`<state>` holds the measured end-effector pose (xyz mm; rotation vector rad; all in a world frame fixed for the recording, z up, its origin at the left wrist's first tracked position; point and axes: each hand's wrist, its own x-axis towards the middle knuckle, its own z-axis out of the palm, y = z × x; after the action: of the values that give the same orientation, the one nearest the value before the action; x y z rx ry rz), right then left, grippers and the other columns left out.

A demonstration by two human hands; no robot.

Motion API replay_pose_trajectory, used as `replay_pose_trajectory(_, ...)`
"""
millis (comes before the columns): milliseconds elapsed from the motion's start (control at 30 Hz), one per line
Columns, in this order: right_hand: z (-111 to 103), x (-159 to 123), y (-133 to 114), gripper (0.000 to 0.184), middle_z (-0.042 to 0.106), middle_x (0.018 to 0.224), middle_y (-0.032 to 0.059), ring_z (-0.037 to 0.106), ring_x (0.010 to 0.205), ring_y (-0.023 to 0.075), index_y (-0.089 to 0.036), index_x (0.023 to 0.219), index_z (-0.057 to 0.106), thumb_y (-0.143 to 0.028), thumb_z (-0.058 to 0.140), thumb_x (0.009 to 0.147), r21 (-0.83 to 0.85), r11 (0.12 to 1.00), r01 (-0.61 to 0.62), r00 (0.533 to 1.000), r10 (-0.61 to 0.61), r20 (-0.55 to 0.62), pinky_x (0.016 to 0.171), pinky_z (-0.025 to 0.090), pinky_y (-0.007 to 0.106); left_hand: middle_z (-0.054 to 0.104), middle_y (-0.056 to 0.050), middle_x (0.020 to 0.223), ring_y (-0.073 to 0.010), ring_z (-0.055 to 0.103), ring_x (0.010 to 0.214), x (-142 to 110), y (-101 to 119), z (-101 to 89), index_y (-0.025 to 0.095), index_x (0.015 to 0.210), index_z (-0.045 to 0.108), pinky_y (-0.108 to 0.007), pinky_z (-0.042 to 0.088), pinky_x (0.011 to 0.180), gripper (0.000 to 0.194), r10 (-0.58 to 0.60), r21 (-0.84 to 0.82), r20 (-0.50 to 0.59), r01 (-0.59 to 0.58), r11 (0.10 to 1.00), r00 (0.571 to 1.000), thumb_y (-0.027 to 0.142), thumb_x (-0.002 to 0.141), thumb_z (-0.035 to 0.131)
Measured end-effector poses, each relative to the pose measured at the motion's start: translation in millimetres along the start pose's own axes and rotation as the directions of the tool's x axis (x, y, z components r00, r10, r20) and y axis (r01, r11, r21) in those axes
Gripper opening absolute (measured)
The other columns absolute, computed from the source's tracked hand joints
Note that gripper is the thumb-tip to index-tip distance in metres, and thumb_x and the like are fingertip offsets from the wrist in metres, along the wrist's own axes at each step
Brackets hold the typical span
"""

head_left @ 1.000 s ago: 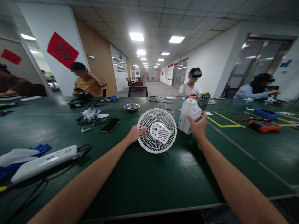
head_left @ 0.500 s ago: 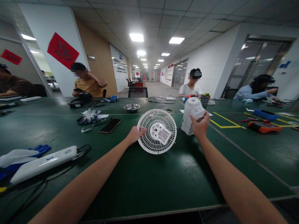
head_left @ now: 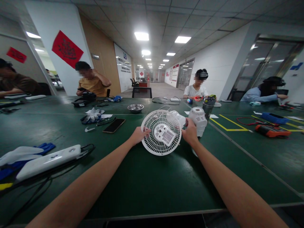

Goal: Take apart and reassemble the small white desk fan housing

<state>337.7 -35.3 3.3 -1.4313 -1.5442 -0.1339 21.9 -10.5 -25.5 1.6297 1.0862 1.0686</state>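
Observation:
My left hand (head_left: 139, 135) is closed on the left rim of a round white fan grille (head_left: 150, 144), thumb on its front. The grille is tilted up, its slotted centre plate facing me. Behind its upper right edge shows a white plastic part (head_left: 180, 118), mostly hidden. The fingers of my right hand (head_left: 190, 133) are closed around the near end of that part, close to the grille's rim. Just beyond my right hand, a white vented housing (head_left: 199, 118) stands upright on the green table (head_left: 152, 190).
A dark cup (head_left: 209, 107) stands behind the housing. Further back is a metal bowl (head_left: 135, 108). A phone (head_left: 114, 125), gloves (head_left: 92, 116) and a white device with a cable (head_left: 51, 161) lie to the left. An orange meter (head_left: 272, 131) lies right. Several people sit across the table.
My right hand has let go of the vented housing, which now stands to its right. It has moved left and taken hold of the white part behind the grille. My left hand keeps its grip.

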Motion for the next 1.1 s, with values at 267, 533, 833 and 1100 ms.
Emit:
replay_pose_trajectory(267, 13, -8, 18, 0.069, 0.071, 0.115, 0.0223, 0.068, 0.105, 0.0336, -0.007, 0.132, 0.051, -0.048, 0.069, 0.079, -0.132, 0.976, -0.175, 0.944, 0.205, 0.258, 0.095, 0.049, 0.042, 0.075, -0.008, 0.083, -0.0217, 0.071, 0.075, 1, 0, 0.0, 0.012, 0.093, 0.072, -0.036, 0.058, 0.075, 0.035, -0.014, -0.001, 0.000, 0.014, 1.000, 1.000, 0.045, 0.082, 0.074)
replay_pose_trajectory(533, 13, -10, 16, 0.071, 0.071, 0.111, 0.0180, 0.067, 0.104, 0.0332, -0.012, 0.136, 0.048, -0.049, 0.069, 0.079, -0.120, 0.983, -0.142, 0.943, 0.171, 0.286, 0.093, 0.048, 0.042, 0.075, -0.008, 0.084, -0.0212, 0.070, 0.074, -2, 4, -0.7, 0.011, 0.094, 0.071, -0.037, 0.058, 0.075, 0.034, 0.017, -0.001, 0.013, -0.017, 1.000, 1.000, 0.044, 0.084, 0.073)
replay_pose_trajectory(833, 6, -6, 9, 0.039, 0.066, 0.093, 0.0083, 0.059, 0.085, 0.0242, -0.018, 0.108, 0.061, -0.041, 0.066, 0.076, 0.065, 0.991, -0.115, 0.984, 0.105, 0.141, 0.085, 0.045, 0.040, 0.075, -0.009, 0.085, -0.0221, 0.071, 0.075, -2, 2, -0.6, 0.010, 0.095, 0.071, -0.037, 0.058, 0.075, 0.036, 0.030, 0.029, 0.012, -0.030, 0.999, 0.999, 0.045, 0.085, 0.071)
replay_pose_trajectory(1100, -2, -7, -8, 0.043, 0.061, 0.065, 0.0030, 0.054, 0.061, 0.0159, -0.020, 0.070, 0.055, -0.059, 0.049, 0.087, 0.320, 0.879, -0.352, 0.892, 0.212, 0.399, 0.058, 0.045, 0.028, 0.075, -0.008, 0.082, -0.0218, 0.070, 0.073, 1, 0, -0.9, 0.012, 0.093, 0.072, -0.037, 0.057, 0.073, 0.037, 0.024, 0.024, 0.015, -0.025, 0.999, 1.000, 0.047, 0.084, 0.071)
